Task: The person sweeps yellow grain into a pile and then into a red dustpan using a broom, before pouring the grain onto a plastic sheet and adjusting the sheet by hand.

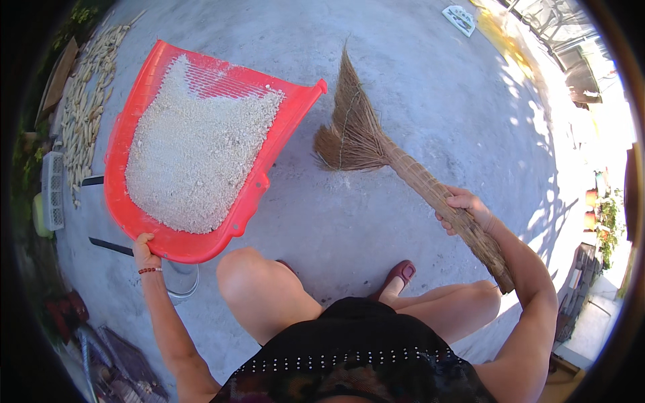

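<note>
My left hand [146, 250] grips the near rim of a red plastic scoop-shaped winnowing pan [166, 250]. A layer of pale, coarse granular meal [194, 156] covers most of its floor, leaving some of the ribbed part toward the open far edge bare. My right hand [466, 210] is closed around the bound handle of a straw hand broom [413, 171]. The broom's brown bristles fan out up and to the left, beside the pan's right side and apart from it. My bent knees and dark red shoes [403, 272] show below.
Grey concrete floor [322, 216] lies around me. Many corn cobs [93, 90] are spread at the left, near a white plastic crate [53, 191]. A clear round rim [186, 284] and dark-edged flat object [108, 244] show below the pan. A printed packet [458, 20] lies far right.
</note>
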The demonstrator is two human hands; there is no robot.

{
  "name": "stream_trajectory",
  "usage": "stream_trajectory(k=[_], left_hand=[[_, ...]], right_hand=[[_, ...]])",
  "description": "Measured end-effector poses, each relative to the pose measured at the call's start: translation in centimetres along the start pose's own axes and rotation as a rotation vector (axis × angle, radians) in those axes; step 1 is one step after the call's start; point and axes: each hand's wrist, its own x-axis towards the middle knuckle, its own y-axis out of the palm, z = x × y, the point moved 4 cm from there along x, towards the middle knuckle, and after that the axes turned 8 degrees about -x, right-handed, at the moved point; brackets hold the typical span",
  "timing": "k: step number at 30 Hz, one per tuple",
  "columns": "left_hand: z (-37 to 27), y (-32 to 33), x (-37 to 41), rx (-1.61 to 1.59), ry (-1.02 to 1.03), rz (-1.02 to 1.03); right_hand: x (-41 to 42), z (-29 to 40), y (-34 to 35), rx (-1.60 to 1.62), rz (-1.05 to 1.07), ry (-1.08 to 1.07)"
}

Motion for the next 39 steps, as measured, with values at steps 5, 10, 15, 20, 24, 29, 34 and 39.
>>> stream_trajectory(k=[5,10,15,20,24,29,34,39], left_hand=[[0.9,0.8,1.6,0.135,-0.005,-0.003],[0.6,0.7,3.4,0.242,-0.055,0.008],[0.0,3.6,0.8,0.373,-0.019,0.04],[0.3,4.2,1.6,0.447,0.009,0.075],[-0.3,5.1,0.7,0.455,-0.036,0.057],[-1.1,3.2,1.5,0.433,-0.051,0.008],[2.4,-0.2,5.6,0.524,-0.208,-0.013],[3.5,2.5,2.5,0.366,-0.335,0.073]], right_hand=[[-5.0,2.0,1.0,0.125,-0.025,-0.132],[-8.1,4.6,1.3,0.044,-0.297,-0.249],[-8.4,6.5,2.0,-0.097,-0.495,-0.302],[-1.0,3.9,7.1,-0.321,-0.404,-0.187],[-2.4,3.3,15.3,-0.537,-0.028,-0.309],[-8.5,6.8,14.2,-0.569,-0.13,-0.372],[-1.9,10.1,10.0,-0.778,-0.411,-0.379],[4.0,7.2,14.3,-1.059,-0.273,-0.309]])
